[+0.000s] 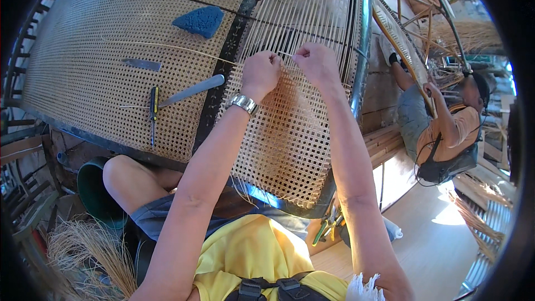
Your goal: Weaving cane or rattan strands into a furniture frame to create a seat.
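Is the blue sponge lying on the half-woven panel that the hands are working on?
No, the blue sponge lies on the finished cane panel to the left, apart from both hands at the half-woven panel.

A dark-framed cane-woven panel (111,50) carried the things. On its finished weave lay a blue sponge (199,20), a flat metal blade (141,64), a grey-handled knife (192,91) and a black-and-yellow awl (153,112).
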A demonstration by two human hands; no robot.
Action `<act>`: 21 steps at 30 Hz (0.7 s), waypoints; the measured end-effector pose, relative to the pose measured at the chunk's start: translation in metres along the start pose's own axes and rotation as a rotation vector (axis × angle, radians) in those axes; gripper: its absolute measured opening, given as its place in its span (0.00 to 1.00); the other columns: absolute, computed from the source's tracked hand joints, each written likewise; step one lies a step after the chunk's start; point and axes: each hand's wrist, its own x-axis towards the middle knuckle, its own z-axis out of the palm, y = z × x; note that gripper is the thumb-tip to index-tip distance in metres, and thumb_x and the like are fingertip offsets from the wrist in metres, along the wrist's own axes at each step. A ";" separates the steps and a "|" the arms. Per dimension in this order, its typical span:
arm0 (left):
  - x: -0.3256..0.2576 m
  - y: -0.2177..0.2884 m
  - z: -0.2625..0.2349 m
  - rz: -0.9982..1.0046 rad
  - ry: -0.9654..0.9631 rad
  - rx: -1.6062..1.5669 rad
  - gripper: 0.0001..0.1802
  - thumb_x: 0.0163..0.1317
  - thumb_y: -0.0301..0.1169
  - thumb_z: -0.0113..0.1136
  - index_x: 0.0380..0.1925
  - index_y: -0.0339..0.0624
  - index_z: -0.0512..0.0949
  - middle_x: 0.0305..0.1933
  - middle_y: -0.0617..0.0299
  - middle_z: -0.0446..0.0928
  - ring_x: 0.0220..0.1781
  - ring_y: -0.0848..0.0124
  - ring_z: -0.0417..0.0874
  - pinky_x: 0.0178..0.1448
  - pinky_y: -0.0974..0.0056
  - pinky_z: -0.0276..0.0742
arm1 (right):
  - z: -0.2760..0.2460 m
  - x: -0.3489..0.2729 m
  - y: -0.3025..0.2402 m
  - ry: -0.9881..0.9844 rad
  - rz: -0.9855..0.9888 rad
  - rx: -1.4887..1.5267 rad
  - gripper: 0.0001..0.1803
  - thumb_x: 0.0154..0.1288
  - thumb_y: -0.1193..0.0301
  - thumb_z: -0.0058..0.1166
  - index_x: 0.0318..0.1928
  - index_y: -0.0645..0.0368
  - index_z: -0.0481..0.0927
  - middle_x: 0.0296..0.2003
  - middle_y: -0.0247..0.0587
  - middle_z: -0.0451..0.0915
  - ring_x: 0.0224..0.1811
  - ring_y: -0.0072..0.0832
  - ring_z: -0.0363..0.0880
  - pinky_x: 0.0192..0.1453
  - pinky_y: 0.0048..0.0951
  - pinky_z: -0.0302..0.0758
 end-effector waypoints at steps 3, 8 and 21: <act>0.005 0.008 0.004 -0.046 -0.044 0.149 0.12 0.68 0.36 0.62 0.40 0.39 0.88 0.40 0.44 0.86 0.43 0.47 0.87 0.50 0.50 0.82 | 0.006 0.002 0.004 0.074 -0.066 -0.127 0.11 0.63 0.64 0.67 0.36 0.60 0.87 0.32 0.47 0.87 0.36 0.39 0.86 0.45 0.40 0.80; 0.017 0.008 0.001 -0.015 -0.063 0.209 0.10 0.64 0.34 0.63 0.37 0.43 0.90 0.40 0.42 0.86 0.43 0.47 0.88 0.51 0.48 0.84 | 0.012 -0.003 -0.007 0.114 -0.052 -0.191 0.09 0.60 0.66 0.63 0.33 0.59 0.86 0.34 0.48 0.87 0.39 0.44 0.86 0.48 0.42 0.79; 0.017 -0.027 0.008 -0.218 -0.022 -0.353 0.10 0.62 0.32 0.63 0.30 0.38 0.88 0.30 0.51 0.87 0.29 0.60 0.87 0.36 0.57 0.80 | 0.029 -0.005 -0.016 0.156 -0.049 -0.221 0.08 0.60 0.64 0.60 0.33 0.55 0.85 0.36 0.45 0.86 0.42 0.45 0.86 0.47 0.45 0.80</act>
